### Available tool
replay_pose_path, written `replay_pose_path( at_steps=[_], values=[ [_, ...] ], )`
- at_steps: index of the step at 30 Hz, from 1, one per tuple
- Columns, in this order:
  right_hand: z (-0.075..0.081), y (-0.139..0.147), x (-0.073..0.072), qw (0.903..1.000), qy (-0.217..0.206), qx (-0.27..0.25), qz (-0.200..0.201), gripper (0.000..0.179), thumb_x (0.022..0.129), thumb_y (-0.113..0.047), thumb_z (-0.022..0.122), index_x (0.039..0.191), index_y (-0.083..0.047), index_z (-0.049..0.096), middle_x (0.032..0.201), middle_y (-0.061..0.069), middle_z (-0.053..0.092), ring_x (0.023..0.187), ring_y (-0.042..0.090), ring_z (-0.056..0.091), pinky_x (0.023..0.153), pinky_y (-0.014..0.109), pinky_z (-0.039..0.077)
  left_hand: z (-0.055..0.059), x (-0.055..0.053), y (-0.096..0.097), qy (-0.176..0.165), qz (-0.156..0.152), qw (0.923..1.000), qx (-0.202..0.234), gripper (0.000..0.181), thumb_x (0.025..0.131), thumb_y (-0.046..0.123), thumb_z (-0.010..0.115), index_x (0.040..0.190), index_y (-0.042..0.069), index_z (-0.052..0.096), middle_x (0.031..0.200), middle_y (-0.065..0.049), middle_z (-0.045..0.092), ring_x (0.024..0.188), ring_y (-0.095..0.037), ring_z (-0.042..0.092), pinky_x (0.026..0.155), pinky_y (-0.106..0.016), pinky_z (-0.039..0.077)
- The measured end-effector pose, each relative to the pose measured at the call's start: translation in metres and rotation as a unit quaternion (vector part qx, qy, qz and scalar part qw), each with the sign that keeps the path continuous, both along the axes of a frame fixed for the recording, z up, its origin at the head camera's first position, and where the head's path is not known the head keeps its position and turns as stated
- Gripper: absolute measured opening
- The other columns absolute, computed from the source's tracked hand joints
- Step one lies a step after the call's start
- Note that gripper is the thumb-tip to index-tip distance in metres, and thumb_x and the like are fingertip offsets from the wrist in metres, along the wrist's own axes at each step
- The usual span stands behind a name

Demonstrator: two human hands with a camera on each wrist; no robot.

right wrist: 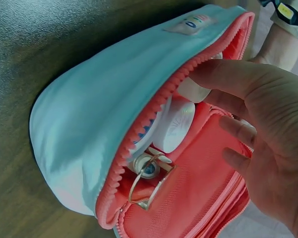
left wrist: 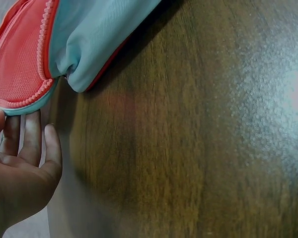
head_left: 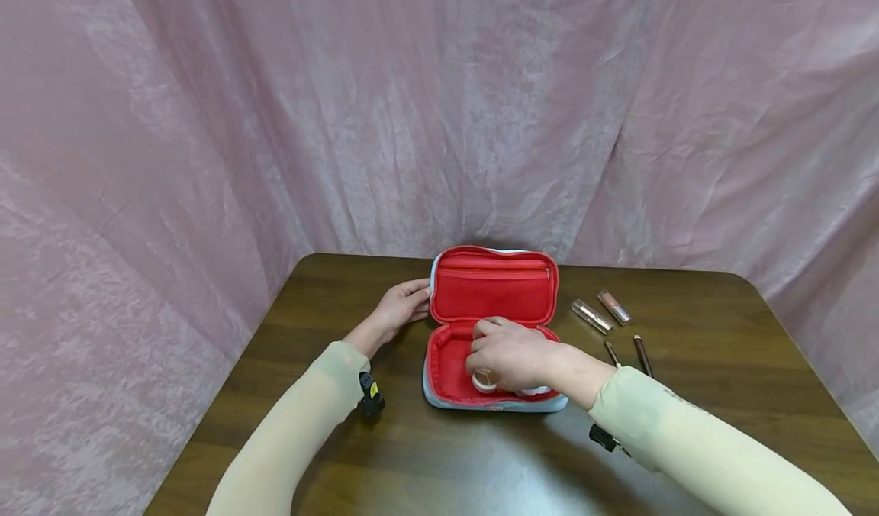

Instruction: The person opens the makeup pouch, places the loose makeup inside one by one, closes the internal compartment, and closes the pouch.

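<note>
A light-blue zip pouch point(head_left: 493, 298) with a red lining lies open on the table, its lid raised. My left hand point(head_left: 401, 306) pinches the left edge of that lid, thumb on the mesh side and fingers behind. Inside the lower half, my right hand point(head_left: 511, 352) holds a small white round container point(right wrist: 192, 91) between thumb and fingers. Beside it in the right wrist view are a white round disc-shaped item point(right wrist: 175, 124) and a gold-rimmed clear item point(right wrist: 153, 183). The right hand hides part of the contents in the head view.
Right of the pouch lie two lipstick-like tubes point(head_left: 592, 317) and two slim pencil-like sticks point(head_left: 643, 356), partly covered by the right forearm. The brown wooden table point(head_left: 412, 462) ends at a pink curtain point(head_left: 384, 119) behind the pouch.
</note>
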State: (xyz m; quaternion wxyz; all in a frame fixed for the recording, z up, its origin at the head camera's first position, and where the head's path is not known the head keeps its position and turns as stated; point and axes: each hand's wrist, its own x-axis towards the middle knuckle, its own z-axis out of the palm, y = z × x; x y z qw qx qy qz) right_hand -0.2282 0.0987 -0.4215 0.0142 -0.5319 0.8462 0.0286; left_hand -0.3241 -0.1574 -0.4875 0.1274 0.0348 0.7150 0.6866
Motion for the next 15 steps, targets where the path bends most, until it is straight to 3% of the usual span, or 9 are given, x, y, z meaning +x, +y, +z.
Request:
replay_pose_path(
  at_steps=[6,11,15],
  values=[
    [-0.0054,0.0001,0.0022,0.9997,-0.004,0.021,-0.012,0.021,0.083,-0.019,0.082,0.095,-0.032,0.073,0.089,-0.014,0.062,0.107,0.017,0.050,0.095,0.037,0.044,-0.0001,-0.0002,0.0002,-0.003,0.003,1.0000,-0.005,0.040,0.107,0.018,0.057,0.145,0.006,0.058,0.111,-0.007,0.073,0.094,-0.015,0.070,0.103,-0.055,0.048],
    [-0.0092,0.0006,0.0031,0.9991,0.005,0.036,-0.019,0.024,0.083,-0.018,0.080,0.099,-0.035,0.073,0.094,-0.013,0.063,0.112,0.017,0.050,0.096,0.037,0.044,-0.0001,0.0001,0.0002,-0.003,0.000,1.0000,-0.003,0.040,0.108,0.017,0.056,0.145,0.006,0.057,0.113,-0.007,0.073,0.096,-0.015,0.070,0.104,-0.055,0.048],
    [-0.0094,0.0010,0.0048,0.9979,-0.004,0.051,-0.040,0.028,0.082,-0.018,0.081,0.100,-0.038,0.071,0.098,-0.013,0.062,0.116,0.018,0.048,0.086,0.039,0.049,0.0005,0.0003,0.0011,-0.003,0.001,1.0000,-0.005,0.040,0.108,0.018,0.055,0.146,0.005,0.057,0.111,-0.007,0.073,0.097,-0.016,0.070,0.104,-0.055,0.048]
  ],
)
